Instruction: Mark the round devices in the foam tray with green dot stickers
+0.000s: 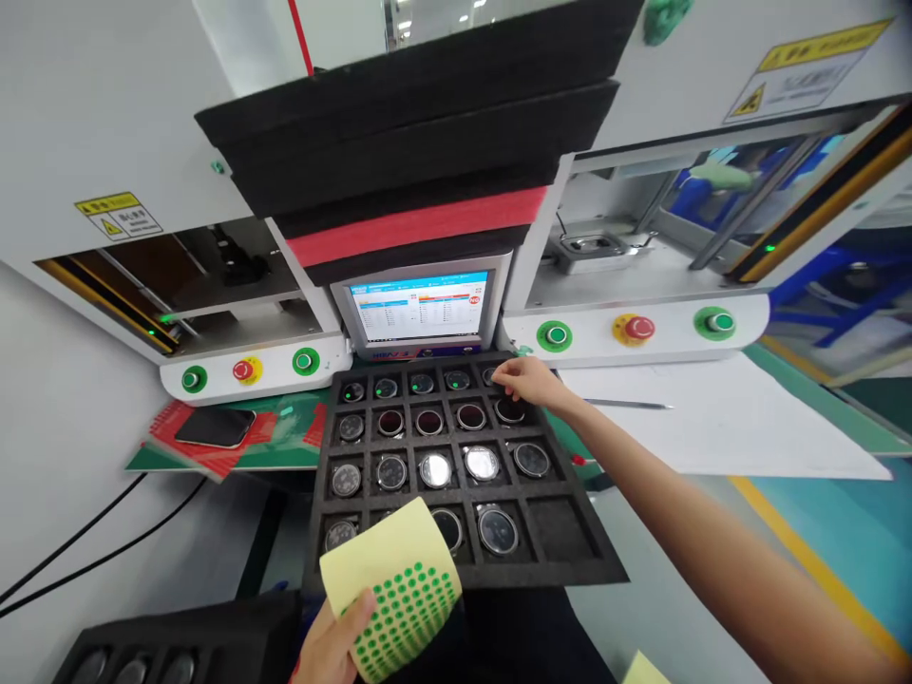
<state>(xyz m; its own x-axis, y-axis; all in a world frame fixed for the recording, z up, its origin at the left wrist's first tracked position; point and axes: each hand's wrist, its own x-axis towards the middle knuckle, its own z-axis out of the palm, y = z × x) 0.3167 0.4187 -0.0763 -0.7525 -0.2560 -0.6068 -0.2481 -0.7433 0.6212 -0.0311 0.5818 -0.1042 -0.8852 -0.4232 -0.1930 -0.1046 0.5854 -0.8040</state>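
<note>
My left hand (332,641) grips a curled pale-yellow sheet of green round stickers (406,608), held over the near edge of a black foam tray (562,532). My right hand (531,382) reaches to the tray's far right compartment, thumb and fingertips pinched together at a round watch case (490,376). Whatever is between those fingertips is too small to make out. Round watch cases fill most of the compartments. Several in the far row, such as this watch case (422,383), carry a green dot. The near right compartment has no watch case in it.
Behind the tray stands a monitor (420,309) between two white machines with green buttons (554,335) and red stop buttons (639,329). A phone (215,427) lies left, a pen (631,404) on white paper (712,427) right. Another foam tray (235,627) sits lower left.
</note>
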